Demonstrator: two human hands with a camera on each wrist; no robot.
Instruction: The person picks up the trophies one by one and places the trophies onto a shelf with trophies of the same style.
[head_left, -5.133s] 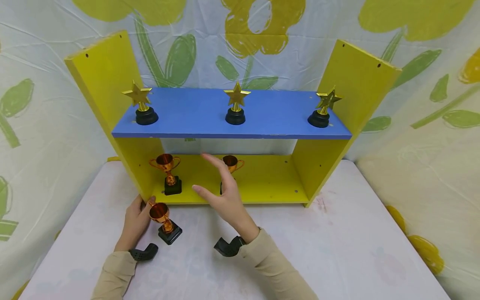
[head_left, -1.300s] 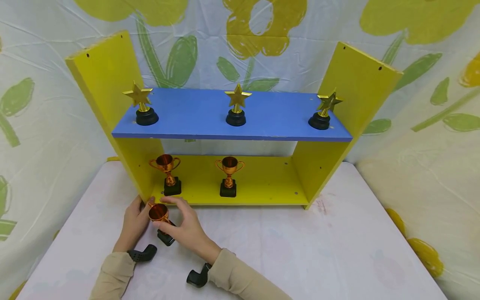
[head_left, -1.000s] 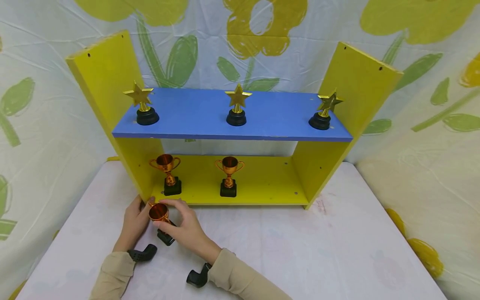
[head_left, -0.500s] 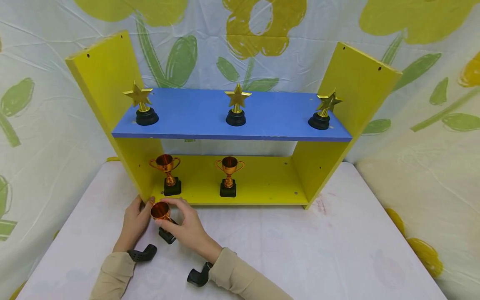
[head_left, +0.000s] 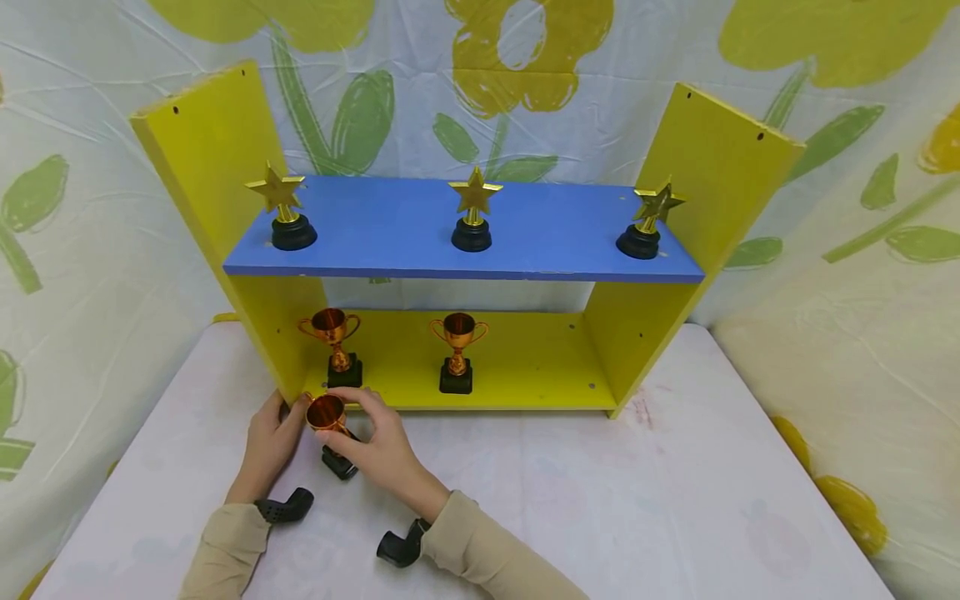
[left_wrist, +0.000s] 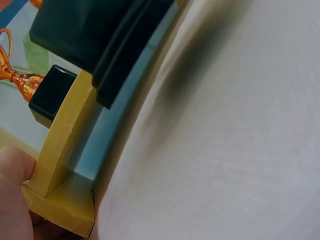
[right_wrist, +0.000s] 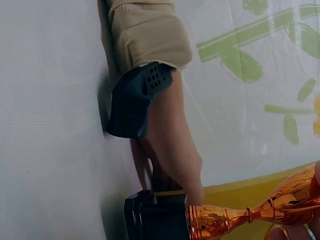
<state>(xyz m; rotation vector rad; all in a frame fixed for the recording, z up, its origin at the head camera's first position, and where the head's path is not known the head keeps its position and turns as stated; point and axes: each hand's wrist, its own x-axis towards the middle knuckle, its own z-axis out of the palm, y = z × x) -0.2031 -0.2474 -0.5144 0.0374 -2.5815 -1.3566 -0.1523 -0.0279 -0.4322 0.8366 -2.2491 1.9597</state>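
My right hand point(head_left: 390, 454) pinches a bronze two-handled trophy cup point(head_left: 327, 412) by its bowl, between thumb and fingers. The cup leans, and in the left wrist view its black base point(left_wrist: 95, 35) is raised off the table, a shadow beneath it. My left hand point(head_left: 270, 442) grips the lower left corner of a yellow and blue shelf point(head_left: 465, 273), thumb on the front edge and other fingers partly hidden behind the side board. On the yellow bottom board, two matching trophy cups stand upright: one at the left point(head_left: 330, 325), one near the middle point(head_left: 459, 330).
Along the blue upper board stand three gold star trophies, at the left point(head_left: 279, 193), middle point(head_left: 474, 197) and right point(head_left: 656, 205). A white cloth covers the table point(head_left: 600, 508). Behind the shelf hangs a flower-patterned curtain point(head_left: 420, 92).
My right hand came from beside the middle cup to the loose cup in front, took hold of it, and has just moved it slightly up and right. My left hand stays put.
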